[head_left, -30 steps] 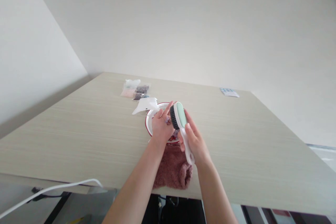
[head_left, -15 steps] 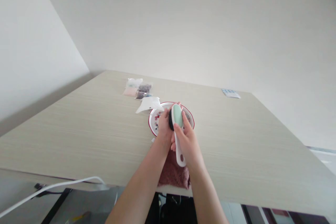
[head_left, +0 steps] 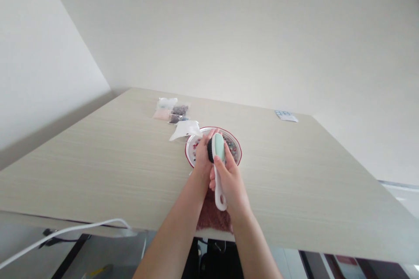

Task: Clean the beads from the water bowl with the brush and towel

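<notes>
My right hand [head_left: 231, 178] is wrapped round a brush [head_left: 219, 146] with a mint-green back, black bristles and a white handle with a hole at its end. The bristles face left, against or very close to the palm of my left hand [head_left: 203, 153]. That hand's fingers stretch forward, partly hidden behind the brush head. Below both hands is a white plate [head_left: 240, 157] with a red rim, holding many small coloured pieces. Under my wrists, at the table's front edge, lies a reddish-brown fluffy cloth [head_left: 213, 216].
Several clear bags [head_left: 179, 110] of small pieces lie at the back left of the table [head_left: 310, 183]. A white packet [head_left: 186, 130] overlaps the plate's left rim. A blue-and-white sheet [head_left: 286, 116] lies at the back right. A white cable [head_left: 81, 227] runs past the front left edge.
The brush and my right hand have shifted a little left and down, tilting slightly. More of the plate's right side shows. My left hand has moved slightly left.
</notes>
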Demonstrator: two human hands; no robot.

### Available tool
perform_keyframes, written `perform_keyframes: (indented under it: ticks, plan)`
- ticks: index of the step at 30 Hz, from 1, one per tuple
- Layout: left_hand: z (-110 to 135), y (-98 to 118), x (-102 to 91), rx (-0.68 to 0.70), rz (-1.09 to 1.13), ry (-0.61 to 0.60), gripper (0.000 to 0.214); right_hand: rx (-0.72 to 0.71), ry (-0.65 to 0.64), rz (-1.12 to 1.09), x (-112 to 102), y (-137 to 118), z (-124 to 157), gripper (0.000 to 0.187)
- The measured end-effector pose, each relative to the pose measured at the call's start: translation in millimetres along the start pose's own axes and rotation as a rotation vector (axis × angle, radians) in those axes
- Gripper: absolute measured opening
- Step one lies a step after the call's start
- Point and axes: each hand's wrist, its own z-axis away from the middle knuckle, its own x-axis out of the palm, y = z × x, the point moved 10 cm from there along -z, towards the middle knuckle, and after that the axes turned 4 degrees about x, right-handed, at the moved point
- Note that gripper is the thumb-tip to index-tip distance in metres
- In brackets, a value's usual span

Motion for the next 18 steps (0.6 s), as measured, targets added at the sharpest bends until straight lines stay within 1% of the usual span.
perform_keyframes:
  ticks: [2,5,7,10,14,16,18]
  plan:
    - [0.4,0.4,0.5,0.007,0.028,-0.009,0.032,-0.026,-0.002,-0.007,-0.8,-1.9,-1.5,0.073]
    - [-0.5,-2.0,-0.6,-0.011,0.033,-0.008,0.037,-0.084,0.046,0.021,-5.5,-8.0,-3.1,0.069]
    - [-0.8,-0.3,-1.2,-0.003,0.035,-0.004,0.039,-0.061,0.039,0.011,-3.7,-5.9,-2.1,0.067]
    - [0.4,4.8,-1.7,0.022,0.040,-0.001,0.037,-0.017,-0.005,-0.033,3.1,-2.3,1.0,0.068]
    - [0.5,4.4,-3.0,0.011,0.041,-0.011,0.036,-0.037,0.079,-0.054,-4.8,-5.1,0.7,0.069]
    - [-1.6,4.8,-5.5,0.027,0.048,-0.001,0.034,-0.020,0.057,-0.066,-4.2,-2.5,0.8,0.069]
    - [-3.9,6.9,-8.3,0.063,0.055,0.015,0.030,-0.004,-0.008,-0.077,0.6,0.2,1.5,0.069]
